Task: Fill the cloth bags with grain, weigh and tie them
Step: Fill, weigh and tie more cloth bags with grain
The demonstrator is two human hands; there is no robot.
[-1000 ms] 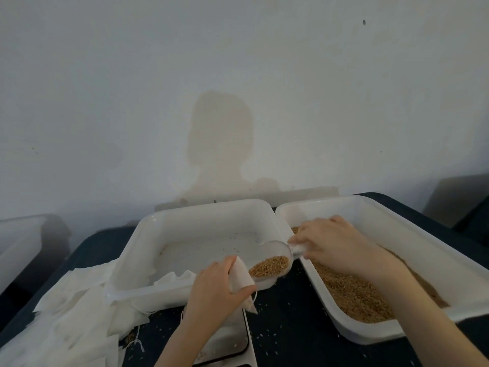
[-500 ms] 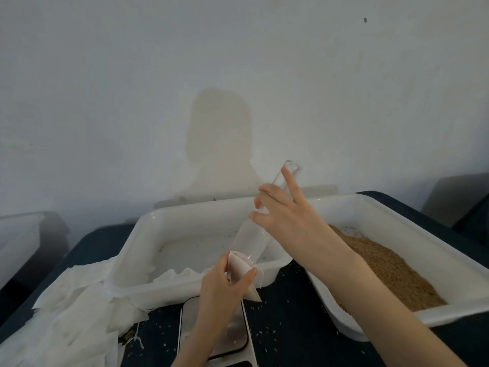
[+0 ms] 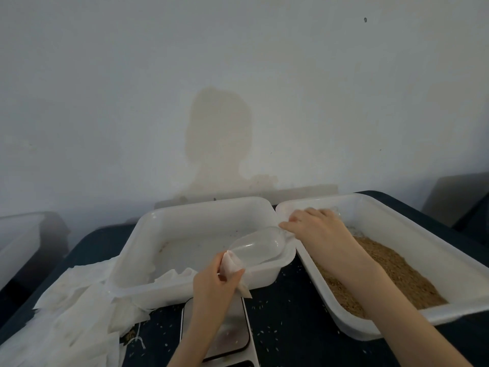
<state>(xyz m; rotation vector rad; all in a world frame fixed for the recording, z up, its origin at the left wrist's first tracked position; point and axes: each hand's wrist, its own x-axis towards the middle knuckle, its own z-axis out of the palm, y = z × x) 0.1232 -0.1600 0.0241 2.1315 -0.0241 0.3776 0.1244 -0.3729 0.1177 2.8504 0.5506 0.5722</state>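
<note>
The scene is lit dimly and evenly by soft, cool light, and no single source can be placed. A grey, hazy cast is spread over the wall [image 3: 238, 75], so contrast is kept low. Faint, soft-edged shadows are thrown behind the white trays [image 3: 206, 215] onto the wall, and a darker shadow is seen at the right edge. A pale highlight is caught on the clear scoop [image 3: 256, 245], and a dull reflection is shown on the scale [image 3: 232, 337] plate. Wide-angle bending is noticed toward the corners, where tray edges are curved. Detail is softened throughout; the grain [image 3: 391, 276] is rendered as smeared texture, and the cloth pile [image 3: 66, 313] at lower left is slightly blurred.
</note>
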